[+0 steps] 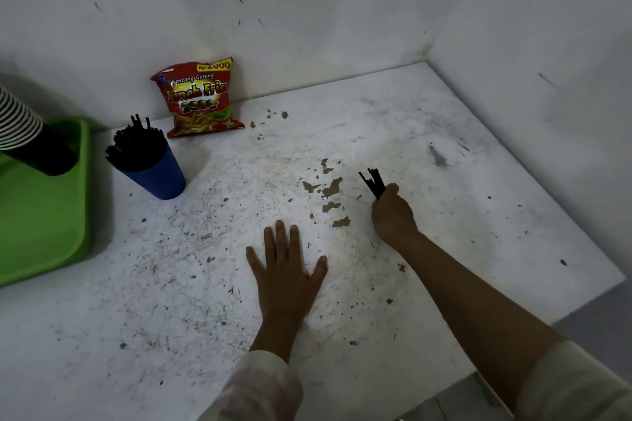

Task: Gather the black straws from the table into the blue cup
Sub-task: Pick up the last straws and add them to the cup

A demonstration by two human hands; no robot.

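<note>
A bunch of straws (pixel 372 182) — perhaps five or six — is gripped in the right hand (pixel 393 215), the left hand (pixel 285 270) laid flat on the table (pixel 478 181), far right of the blue cup (pixel 154 171).

The left hand (pixel 285 270) lies flat on the counter (pixel 478 154), palm down. Its fingers (pixel 280 236) are straight and spread a little, pointing to the far side. The thumb sticks out to the right. The left arm comes up from the near edge, and a light sleeve (pixel 260 390) covers it up to the wrist.

The right hand (pixel 393 215) is farther away and to the right. It is closed in a fist around a small bunch of black straws (pixel 372 181), and their ends poke out past the thumb. The right forearm is bare and stretches in from the near right corner. Its light sleeve (pixel 574 386) is pushed up near the elbow.
</note>
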